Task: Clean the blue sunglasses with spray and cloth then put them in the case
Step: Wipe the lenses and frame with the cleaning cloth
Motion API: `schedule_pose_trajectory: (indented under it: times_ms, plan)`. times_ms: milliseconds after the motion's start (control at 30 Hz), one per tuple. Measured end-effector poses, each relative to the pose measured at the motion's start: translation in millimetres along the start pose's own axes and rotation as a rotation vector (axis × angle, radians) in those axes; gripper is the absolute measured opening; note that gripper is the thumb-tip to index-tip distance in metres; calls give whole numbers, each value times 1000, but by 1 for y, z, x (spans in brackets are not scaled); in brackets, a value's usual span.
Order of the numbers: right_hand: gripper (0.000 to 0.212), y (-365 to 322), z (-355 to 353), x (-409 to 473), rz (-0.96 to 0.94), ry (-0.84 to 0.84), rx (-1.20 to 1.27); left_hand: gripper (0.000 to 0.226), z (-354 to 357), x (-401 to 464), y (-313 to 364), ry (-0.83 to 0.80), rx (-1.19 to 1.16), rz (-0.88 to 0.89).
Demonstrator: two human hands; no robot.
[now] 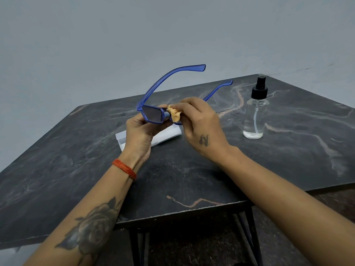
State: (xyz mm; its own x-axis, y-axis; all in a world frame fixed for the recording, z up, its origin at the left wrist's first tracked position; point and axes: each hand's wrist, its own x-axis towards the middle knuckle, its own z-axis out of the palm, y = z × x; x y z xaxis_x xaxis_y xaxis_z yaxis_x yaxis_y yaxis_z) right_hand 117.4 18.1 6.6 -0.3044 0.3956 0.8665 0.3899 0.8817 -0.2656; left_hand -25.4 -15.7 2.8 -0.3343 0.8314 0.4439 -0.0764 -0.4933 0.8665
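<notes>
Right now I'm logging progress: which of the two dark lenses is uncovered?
The dark lens beside the left hand; the other lens is hidden behind the orange cloth in the right hand.

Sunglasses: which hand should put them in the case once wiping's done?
Left hand, probably: it already grips the sunglasses directly above the white case. The right hand is busy pinching the cloth.
</notes>
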Motion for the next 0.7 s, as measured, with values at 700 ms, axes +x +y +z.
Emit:
schedule_pose_trajectory:
  times_ms: [700]
  plan:
    - [15, 1, -3, 0, -49, 22, -352, 15, 1, 0, 1, 10, -8, -14]
